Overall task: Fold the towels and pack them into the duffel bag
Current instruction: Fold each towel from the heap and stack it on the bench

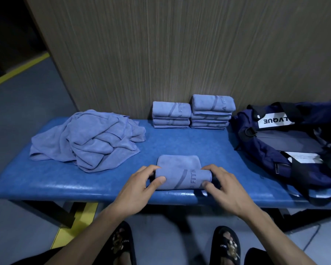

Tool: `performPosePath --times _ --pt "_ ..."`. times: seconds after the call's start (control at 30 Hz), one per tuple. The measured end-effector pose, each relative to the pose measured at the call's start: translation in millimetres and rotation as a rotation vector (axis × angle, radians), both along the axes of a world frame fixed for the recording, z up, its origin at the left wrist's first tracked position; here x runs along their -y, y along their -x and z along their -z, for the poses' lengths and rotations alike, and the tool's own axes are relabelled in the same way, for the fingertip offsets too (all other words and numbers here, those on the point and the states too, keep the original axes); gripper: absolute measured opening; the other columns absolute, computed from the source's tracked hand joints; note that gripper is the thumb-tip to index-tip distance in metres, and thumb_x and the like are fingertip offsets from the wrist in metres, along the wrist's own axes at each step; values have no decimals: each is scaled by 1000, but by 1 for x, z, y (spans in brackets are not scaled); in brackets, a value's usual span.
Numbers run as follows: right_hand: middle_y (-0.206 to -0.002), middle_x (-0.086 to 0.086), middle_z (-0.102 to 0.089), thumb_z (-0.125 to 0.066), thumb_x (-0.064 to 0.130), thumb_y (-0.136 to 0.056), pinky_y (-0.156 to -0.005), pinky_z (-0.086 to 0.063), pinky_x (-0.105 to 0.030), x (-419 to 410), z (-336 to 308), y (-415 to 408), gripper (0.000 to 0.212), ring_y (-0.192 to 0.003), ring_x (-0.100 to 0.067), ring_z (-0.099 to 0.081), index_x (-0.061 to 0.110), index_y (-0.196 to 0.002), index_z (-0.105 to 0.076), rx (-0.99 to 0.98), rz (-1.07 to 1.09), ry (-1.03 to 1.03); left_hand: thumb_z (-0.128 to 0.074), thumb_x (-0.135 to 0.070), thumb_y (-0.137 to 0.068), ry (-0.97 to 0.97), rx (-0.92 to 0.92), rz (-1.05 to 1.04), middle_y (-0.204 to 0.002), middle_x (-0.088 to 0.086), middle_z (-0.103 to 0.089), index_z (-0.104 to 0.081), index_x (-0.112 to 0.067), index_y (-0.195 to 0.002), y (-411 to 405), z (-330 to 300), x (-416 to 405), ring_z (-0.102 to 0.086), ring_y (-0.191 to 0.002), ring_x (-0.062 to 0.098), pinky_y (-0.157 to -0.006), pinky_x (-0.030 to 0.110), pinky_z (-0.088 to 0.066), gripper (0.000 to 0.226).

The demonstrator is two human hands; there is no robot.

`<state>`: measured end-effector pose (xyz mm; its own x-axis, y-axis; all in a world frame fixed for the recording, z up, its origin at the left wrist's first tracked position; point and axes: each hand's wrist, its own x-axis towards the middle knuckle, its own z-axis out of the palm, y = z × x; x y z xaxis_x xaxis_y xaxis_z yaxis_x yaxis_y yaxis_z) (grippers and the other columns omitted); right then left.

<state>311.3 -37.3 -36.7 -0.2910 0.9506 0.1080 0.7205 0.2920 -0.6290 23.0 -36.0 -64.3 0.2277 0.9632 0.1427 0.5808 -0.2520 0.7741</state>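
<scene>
I am looking down at a blue padded surface (52,180) set against a wood-grain wall (180,54), where both hands are working one blue towel (180,175) at the near edge. The left hand (139,186) is gripping the towel's left end, thumb lying on top and fingers curling round the far side of the fold. The right hand (224,186) is gripping the right end in the same way, thumb on the near face, fingers wrapping over the top. The towel is lying partly folded, its near half doubled over into a thick roll with dark lettering showing, its far half still flat on the surface.

To the left, a loose heap of unfolded towels (88,140) is sitting in a crumpled mound. At the back, touching the wall, two stacks of folded towels are standing side by side: the left stack (171,115) lower, the right stack (211,111) taller. On the right end of the surface a navy duffel bag (275,150) is lying open, black straps draping over it and a white label with inverted letters facing up. The bag is sitting well apart from the towel I am holding. Below the surface edge, two feet in black slides (225,245) are standing on a grey floor (17,111) marked with a yellow line (17,71).
</scene>
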Motion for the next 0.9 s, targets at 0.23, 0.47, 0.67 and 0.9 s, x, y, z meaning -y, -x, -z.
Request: performPosePath --times 0.23,0.47,0.67,0.9 --pt "-74 2 -64 -55 28 -97 -64 -42 -32 -2 -2 5 5 -70 -13 -54 29 -92 -55 -38 88 117 -44 -70 -89 125 49 -77 -81 -6 -66 -56 -27 -85 -7 -4 -6 -62 -80 8 -80 43 -53 44" --pt "-77 6 -63 -52 35 -98 -67 -43 -30 -3 -6 11 6 -75 -8 -55 32 -97 -56 -63 172 163 -50 -66 -89 211 19 -103 -69 1 -61 -59 -19 -83 -12 -19 -14 -51 -63 6 -69 40 -48 49" --pt "-96 14 -68 -42 51 -102 -69 -42 -27 -5 -4 16 24 -91 -4 -59 34 -109 -58 -102 242 210 -47 -56 -99 180 -125 -257 -57 -10 -37 -35 -17 -67 -25 -19 -15 -39 -56 13 -57 36 -32 52" --pt "-97 0 -67 -34 54 -103 -85 -50 -45 -18 1 31 36 -97 -28 -60 26 -109 -56 0 371 194 -35 -56 -101 202 -268 -424 -78 1 -63 -46 -17 -70 -43 -20 -26 -60 -84 32 -66 37 -39 51"
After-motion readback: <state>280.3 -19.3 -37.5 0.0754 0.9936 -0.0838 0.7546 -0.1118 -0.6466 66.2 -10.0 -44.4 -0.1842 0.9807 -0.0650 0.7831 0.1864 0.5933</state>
